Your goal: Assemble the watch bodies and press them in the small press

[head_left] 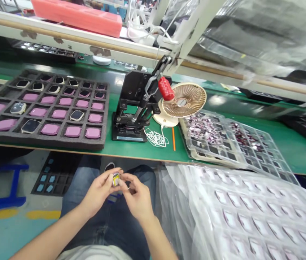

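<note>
The left hand [100, 191] and the right hand [137, 198] are close together at the bottom middle of the frame, above the person's jeans [109, 231]. A small yellow and silver block [116, 179] sits between them. The left hand has a nearly shut grip on it, with the thumb and fingers pinching it. The right hand is curled, and its fingertips [123, 177] are just beside the block. I cannot tell if that grip has hold of it too.

Above the hands is a green table [139, 151]. On its left lies a big black foam tray [47, 144] with rows of square holes. Most holes have pink pads [50, 129] in them, and some have watch faces [29, 125]. In the middle stands a black hand press [131, 104] with a red handle [166, 88]. Just right of it is a small tan fan [184, 100]. A white cord [155, 138] and an orange stick [173, 139] lie in front of them. Clear trays [223, 141] full of small pink bits lie on the right of the table.

At the lower right is a pile of clear packs [245, 216] in a plastic bag. At the lower left, a small black tray [55, 173] holds blue bits. At the top, a pink box [75, 16] sits on a shelf.
</note>
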Demonstrator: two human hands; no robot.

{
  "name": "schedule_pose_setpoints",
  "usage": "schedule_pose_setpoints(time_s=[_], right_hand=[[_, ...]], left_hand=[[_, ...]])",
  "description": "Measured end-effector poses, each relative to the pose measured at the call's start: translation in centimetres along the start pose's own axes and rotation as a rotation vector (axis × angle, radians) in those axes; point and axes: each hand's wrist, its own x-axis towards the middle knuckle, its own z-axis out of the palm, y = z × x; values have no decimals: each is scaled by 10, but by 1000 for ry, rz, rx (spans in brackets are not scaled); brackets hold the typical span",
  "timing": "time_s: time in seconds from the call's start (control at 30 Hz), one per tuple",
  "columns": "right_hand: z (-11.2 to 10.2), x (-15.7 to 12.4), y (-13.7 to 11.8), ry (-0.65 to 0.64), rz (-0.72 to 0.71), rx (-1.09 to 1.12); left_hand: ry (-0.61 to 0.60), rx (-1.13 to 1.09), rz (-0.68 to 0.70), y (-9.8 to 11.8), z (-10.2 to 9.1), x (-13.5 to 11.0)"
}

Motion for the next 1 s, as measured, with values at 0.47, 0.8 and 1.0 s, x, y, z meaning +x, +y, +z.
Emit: schedule_pose_setpoints(time_s=[0.47, 0.8, 1.0], right_hand=[[-79, -39, -46, 293, 26, -215], [-262, -64, 5, 510, 666, -1009], [-287, -28, 16, 389, 735, -978]], left_hand=[[166, 35, -125, 6, 0, 1], [-65, 4, -530, -36, 34, 2], [-105, -39, -507, -33, 41, 1]])
